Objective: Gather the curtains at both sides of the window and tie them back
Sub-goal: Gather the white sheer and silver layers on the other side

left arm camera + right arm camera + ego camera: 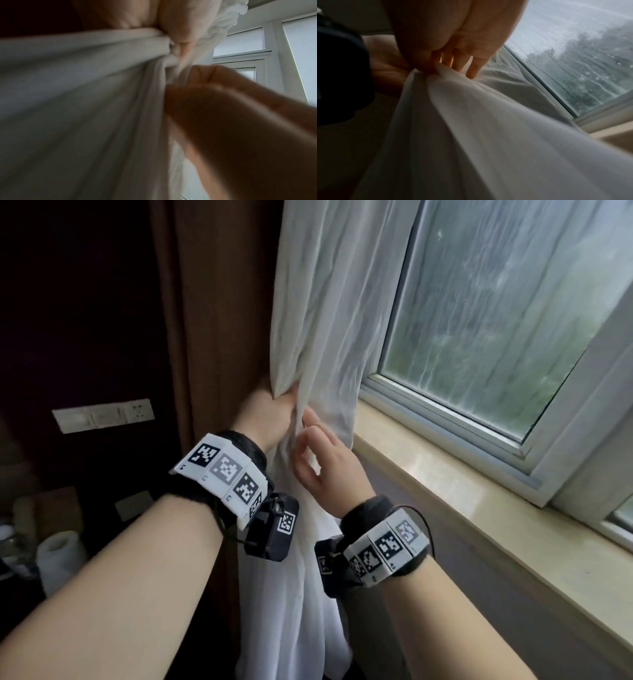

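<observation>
The white sheer curtain (329, 313) is hanging at the left side of the window (496, 302), bunched into folds between the brown drape (219, 302) on its left and the glass on its right. Its lower part is falling in front of the near end of the stone sill (445, 484).

The left hand (270, 416) is gripping the gathered fabric at about sill height, fingers curling round the bunch and mostly hidden in the cloth. The left wrist view is showing a tight knot of folds at that hand.

The right hand (329, 467) is sitting just right of the left hand and touching the same bunch. In the right wrist view its thumb and forefinger are pinching 1 fold; the other fingers (474, 67) are extending loosely, slightly spread.

A white switch plate (102, 415) is sitting on the dark wall at far left.
</observation>
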